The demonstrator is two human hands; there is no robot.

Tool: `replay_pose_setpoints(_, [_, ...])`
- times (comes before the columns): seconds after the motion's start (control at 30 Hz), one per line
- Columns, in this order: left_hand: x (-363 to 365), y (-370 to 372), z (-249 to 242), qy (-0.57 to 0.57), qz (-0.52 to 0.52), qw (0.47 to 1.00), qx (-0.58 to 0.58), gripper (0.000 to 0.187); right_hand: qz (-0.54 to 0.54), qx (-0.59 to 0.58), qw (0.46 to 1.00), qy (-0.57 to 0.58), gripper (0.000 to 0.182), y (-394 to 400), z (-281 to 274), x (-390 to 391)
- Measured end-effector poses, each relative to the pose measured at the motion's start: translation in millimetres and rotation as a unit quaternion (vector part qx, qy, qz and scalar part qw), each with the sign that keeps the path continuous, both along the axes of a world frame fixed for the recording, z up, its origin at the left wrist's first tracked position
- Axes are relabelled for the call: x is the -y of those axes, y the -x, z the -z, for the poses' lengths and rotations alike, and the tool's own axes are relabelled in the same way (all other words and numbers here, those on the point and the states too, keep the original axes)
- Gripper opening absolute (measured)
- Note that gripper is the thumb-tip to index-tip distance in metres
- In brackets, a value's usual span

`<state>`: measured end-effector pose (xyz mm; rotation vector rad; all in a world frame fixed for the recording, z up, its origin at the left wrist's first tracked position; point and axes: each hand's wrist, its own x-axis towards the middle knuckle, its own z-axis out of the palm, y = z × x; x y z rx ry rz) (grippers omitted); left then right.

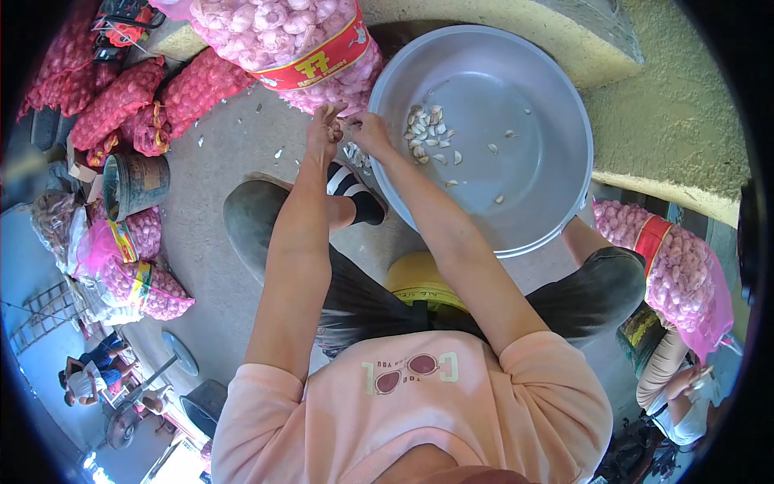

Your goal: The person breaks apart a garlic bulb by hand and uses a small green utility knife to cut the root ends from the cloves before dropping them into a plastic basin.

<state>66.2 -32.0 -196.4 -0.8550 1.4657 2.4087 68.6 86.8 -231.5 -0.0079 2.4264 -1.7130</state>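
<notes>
My left hand (326, 131) is closed around pieces of garlic (335, 129), in front of the big mesh sack of garlic bulbs (282, 36). Close beside it, my right hand (369, 133) has its fingers drawn together at the left rim of the wide grey basin (587, 141). Whatever its fingertips pinch is too small to make out. Loose garlic cloves (426, 129) lie in a cluster on the basin's left side, with several more scattered over its bottom. Pale peel scraps (355, 155) are on the floor just below my hands.
Red mesh sacks (121, 101) lie at the upper left, near a dark bucket (137, 185). Pink garlic sacks stand at left (145, 286) and right (677, 266). A concrete ledge (677, 121) borders the basin. Another person (681, 395) sits at lower right. A fan (122, 425) stands lower left.
</notes>
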Motion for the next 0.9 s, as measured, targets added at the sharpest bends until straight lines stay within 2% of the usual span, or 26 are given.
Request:
replay_pose_setpoints(0.1, [4.0, -1.4, 5.1, -0.059, -0.055, 0.997, 0.014, 0.028, 0.019, 0.005, 1.0, -0.005, 0.016, -3.3, -17.7, 0.9])
replay_pose_setpoints(0.17, [3.9, -1.4, 5.6, -0.054, -0.042, 0.997, 0.037, 0.027, 0.082, -0.05, 0.983, 0.156, 0.017, -2.7, -33.0, 0.3])
replay_pose_setpoints(0.2, [5.2, -0.7, 11.5, -0.054, -0.041, 0.997, 0.037, 0.027, 0.082, -0.05, 0.983, 0.156, 0.017, -0.4, -30.9, 1.8])
replay_pose_setpoints(0.27, [7.0, 0.5, 23.4, -0.025, 0.042, 0.997, 0.059, 0.032, 0.033, -0.23, 0.967, 0.106, 0.021, 6.4, -27.1, 3.7])
replay_pose_setpoints(0.3, [6.3, 0.0, 20.7, -0.025, 0.041, 0.997, 0.059, 0.032, 0.033, -0.23, 0.967, 0.106, 0.021, 8.3, -27.9, 2.7])
replay_pose_setpoints(0.37, [6.0, -2.3, 15.2, -0.034, 0.06, 0.995, 0.073, 0.037, -0.025, -0.13, 0.983, 0.128, 0.018, 11.6, -29.4, 0.3])
replay_pose_setpoints(0.4, [4.6, -3.3, 11.0, -0.034, 0.059, 0.995, 0.073, 0.037, -0.026, -0.129, 0.983, 0.129, 0.018, 13.8, -29.1, 0.8])
replay_pose_setpoints(0.5, [1.0, -4.5, 6.1, -0.007, 0.021, 0.995, 0.096, 0.045, 0.024, -0.118, 0.989, 0.088, 0.014, 15.4, -24.8, -2.1])
replay_pose_setpoints(0.57, [8.0, -3.2, 9.2, -0.068, 0.02, 0.996, 0.056, 0.042, 0.23, -0.12, 0.963, 0.075, 0.018, 9.8, -18.8, -6.7])
replay_pose_setpoints(0.6, [6.6, -1.8, 12.4, -0.069, 0.02, 0.996, 0.055, 0.042, 0.229, -0.121, 0.963, 0.075, 0.018, 9.6, -8.2, -10.1])
replay_pose_setpoints(0.63, [4.0, 0.1, 15.5, -0.089, -0.025, 0.994, 0.053, 0.04, 0.353, 0.06, 0.892, 0.274, 0.019, 10.1, 2.9, -14.8])
replay_pose_setpoints(0.67, [2.5, 1.4, 18.1, -0.108, -0.069, 0.991, 0.051, 0.038, 0.444, 0.234, 0.739, 0.449, 0.021, 11.3, 14.2, -18.5])
replay_pose_setpoints(0.7, [3.5, -0.2, 20.2, -0.108, -0.067, 0.99, 0.053, 0.038, 0.446, 0.235, 0.738, 0.448, 0.021, 4.4, 13.4, -23.4])
replay_pose_setpoints(0.77, [6.8, 2.6, 22.2, -0.139, -0.05, 0.989, 0.015, 0.036, 0.292, 0.255, 0.864, 0.321, 0.024, -6.4, 10.2, -31.4])
replay_pose_setpoints(0.8, [8.6, 4.5, 28.4, -0.139, -0.05, 0.989, 0.016, 0.036, 0.292, 0.255, 0.864, 0.321, 0.024, -6.6, 10.0, -29.0])
replay_pose_setpoints(0.83, [9.9, 7.5, 36.3, -0.131, -0.025, 0.991, -0.014, 0.04, 0.211, 0.11, 0.943, 0.232, 0.024, -7.4, 9.7, -22.5])
replay_pose_setpoints(0.87, [11.3, 9.5, 44.0, -0.122, 0.0, 0.991, -0.045, 0.045, 0.122, -0.039, 0.983, 0.133, 0.023, -7.2, 9.4, -16.6])
replay_pose_setpoints(0.9, [10.3, 9.5, 45.4, -0.122, 0.0, 0.991, -0.045, 0.045, 0.122, -0.04, 0.983, 0.133, 0.023, -5.7, 6.9, -11.7])
